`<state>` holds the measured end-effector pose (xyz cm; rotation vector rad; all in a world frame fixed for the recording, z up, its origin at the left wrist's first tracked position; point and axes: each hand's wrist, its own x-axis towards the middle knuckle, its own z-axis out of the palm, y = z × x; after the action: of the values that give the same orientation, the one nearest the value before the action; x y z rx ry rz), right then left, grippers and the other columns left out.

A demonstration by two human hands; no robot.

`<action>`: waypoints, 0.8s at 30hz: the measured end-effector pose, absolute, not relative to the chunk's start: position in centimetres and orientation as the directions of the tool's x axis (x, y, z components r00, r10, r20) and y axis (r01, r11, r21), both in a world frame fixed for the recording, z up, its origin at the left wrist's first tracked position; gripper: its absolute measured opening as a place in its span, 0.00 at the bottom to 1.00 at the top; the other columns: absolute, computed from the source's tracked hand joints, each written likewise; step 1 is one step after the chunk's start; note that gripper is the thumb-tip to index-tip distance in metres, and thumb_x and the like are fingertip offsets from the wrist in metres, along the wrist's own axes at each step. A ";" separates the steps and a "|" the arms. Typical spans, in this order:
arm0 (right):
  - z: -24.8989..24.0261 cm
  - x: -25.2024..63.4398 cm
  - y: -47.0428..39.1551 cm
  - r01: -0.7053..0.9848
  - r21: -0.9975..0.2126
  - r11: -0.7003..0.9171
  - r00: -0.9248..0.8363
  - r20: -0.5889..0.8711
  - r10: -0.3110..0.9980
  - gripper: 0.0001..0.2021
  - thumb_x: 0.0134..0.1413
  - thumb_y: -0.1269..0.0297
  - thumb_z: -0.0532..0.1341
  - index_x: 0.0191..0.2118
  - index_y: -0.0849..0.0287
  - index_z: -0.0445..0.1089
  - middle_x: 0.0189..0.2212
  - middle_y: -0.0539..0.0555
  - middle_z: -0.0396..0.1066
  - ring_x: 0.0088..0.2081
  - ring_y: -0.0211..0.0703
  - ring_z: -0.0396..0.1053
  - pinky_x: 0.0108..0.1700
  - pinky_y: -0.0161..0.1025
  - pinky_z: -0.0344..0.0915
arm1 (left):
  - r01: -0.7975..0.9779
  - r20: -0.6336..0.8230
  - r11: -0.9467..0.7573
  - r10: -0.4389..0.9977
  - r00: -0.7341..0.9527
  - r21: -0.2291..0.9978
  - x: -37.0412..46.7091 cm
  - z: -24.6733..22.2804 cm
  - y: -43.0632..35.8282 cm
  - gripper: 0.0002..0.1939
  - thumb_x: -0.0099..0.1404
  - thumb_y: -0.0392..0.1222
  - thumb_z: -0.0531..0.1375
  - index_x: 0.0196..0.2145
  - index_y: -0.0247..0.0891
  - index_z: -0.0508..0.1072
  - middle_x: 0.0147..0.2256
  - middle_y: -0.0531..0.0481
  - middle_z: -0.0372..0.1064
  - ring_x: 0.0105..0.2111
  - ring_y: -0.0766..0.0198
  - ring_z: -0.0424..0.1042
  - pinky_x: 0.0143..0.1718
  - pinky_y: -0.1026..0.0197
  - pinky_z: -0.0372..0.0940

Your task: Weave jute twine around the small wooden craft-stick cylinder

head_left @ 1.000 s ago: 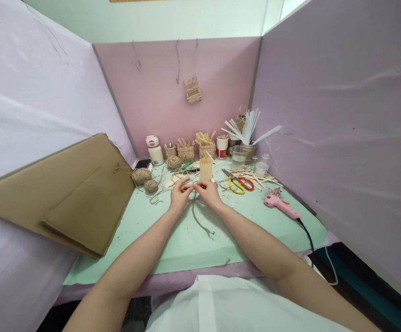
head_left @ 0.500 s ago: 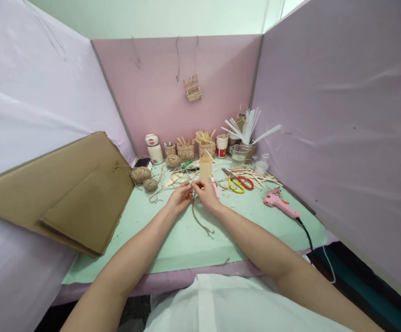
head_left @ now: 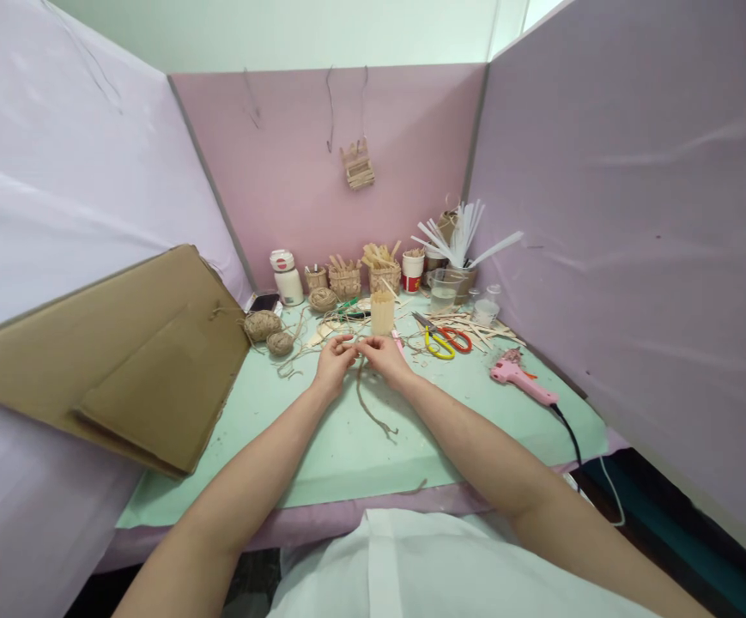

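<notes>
My left hand [head_left: 336, 364] and my right hand [head_left: 385, 359] meet over the middle of the green table. Both have their fingers pinched on a brown twine cord [head_left: 367, 409], whose loose end hangs down and curls on the table below them. Just beyond my hands a small cup of pale wooden sticks [head_left: 382, 314] stands upright. A pink object [head_left: 398, 341] lies partly behind my right hand. The exact spot where the fingertips grip the twine is too small to make out.
Twine balls [head_left: 263, 325] lie at left beside a large cardboard sheet [head_left: 154, 369]. Scissors [head_left: 439, 343], loose sticks [head_left: 494, 330] and a pink glue gun [head_left: 524, 382] are at right. Stick-filled baskets [head_left: 345, 282], a white bottle [head_left: 290, 285] and a clear cup [head_left: 443, 296] stand behind.
My left hand has turned slightly, its fingers now closer to those of my right hand. My right hand has flattened a little. The hanging cord is nearly unmoved.
</notes>
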<state>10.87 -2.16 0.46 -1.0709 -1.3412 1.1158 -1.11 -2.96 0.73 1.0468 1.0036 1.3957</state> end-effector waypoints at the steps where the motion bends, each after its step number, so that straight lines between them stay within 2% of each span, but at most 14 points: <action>1: 0.4 10.9 -2.1 0.009 -0.986 0.166 -0.068 0.164 0.984 0.12 0.41 0.57 0.59 0.26 0.62 0.68 0.20 0.49 0.66 0.22 0.33 0.59 0.24 0.31 0.54 | -0.261 0.062 -0.071 0.997 -0.043 0.963 -1.1 0.8 -3.0 0.24 0.41 0.40 0.68 0.37 0.37 0.67 0.26 0.53 0.68 0.25 0.70 0.67 0.26 0.67 0.58; 6: 0.2 11.2 -2.0 -0.192 -0.981 0.026 -0.179 0.061 0.982 0.14 0.37 0.54 0.62 0.26 0.61 0.66 0.18 0.45 0.59 0.20 0.31 0.55 0.22 0.29 0.51 | -0.343 -0.012 0.004 1.000 -0.020 0.939 -1.2 1.1 -3.1 0.23 0.41 0.40 0.69 0.36 0.38 0.67 0.23 0.56 0.65 0.24 0.71 0.66 0.26 0.67 0.58; 10: 0.1 11.2 -2.0 -0.215 -0.976 0.037 -0.143 0.069 0.987 0.15 0.36 0.53 0.63 0.26 0.61 0.66 0.18 0.46 0.60 0.21 0.31 0.56 0.23 0.30 0.52 | -0.317 -0.008 0.020 0.999 0.039 0.948 -1.2 0.8 -3.1 0.22 0.44 0.42 0.68 0.37 0.37 0.66 0.25 0.53 0.67 0.25 0.69 0.67 0.26 0.66 0.59; 13: 0.3 11.3 -2.0 -0.161 -0.984 0.073 -0.069 0.085 0.994 0.15 0.37 0.52 0.62 0.25 0.61 0.65 0.19 0.47 0.62 0.22 0.33 0.58 0.24 0.30 0.53 | -0.234 0.071 -0.050 0.994 0.084 0.971 -1.1 0.5 -3.0 0.20 0.48 0.44 0.66 0.38 0.37 0.65 0.25 0.53 0.68 0.25 0.69 0.67 0.27 0.66 0.59; 18: 0.5 11.3 -2.0 -0.125 -0.989 0.080 -0.024 0.084 0.996 0.14 0.36 0.53 0.62 0.23 0.60 0.64 0.17 0.46 0.59 0.21 0.32 0.56 0.23 0.31 0.51 | -0.013 0.306 -0.306 0.944 0.123 0.952 -1.1 0.5 -3.0 0.18 0.52 0.39 0.62 0.41 0.37 0.63 0.22 0.55 0.67 0.25 0.68 0.67 0.31 0.64 0.60; 24: 0.4 11.2 -1.9 -0.206 -0.978 0.026 0.029 0.020 0.999 0.11 0.37 0.57 0.62 0.22 0.60 0.63 0.16 0.44 0.56 0.20 0.31 0.54 0.23 0.31 0.50 | 0.087 0.356 -0.368 0.926 0.127 0.926 -0.8 0.8 -3.3 0.21 0.52 0.35 0.59 0.44 0.38 0.60 0.22 0.56 0.66 0.24 0.68 0.66 0.30 0.64 0.59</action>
<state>11.24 -1.91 0.35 -1.0515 -1.0465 1.2640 -0.82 -3.28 0.84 1.6134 1.0069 1.3359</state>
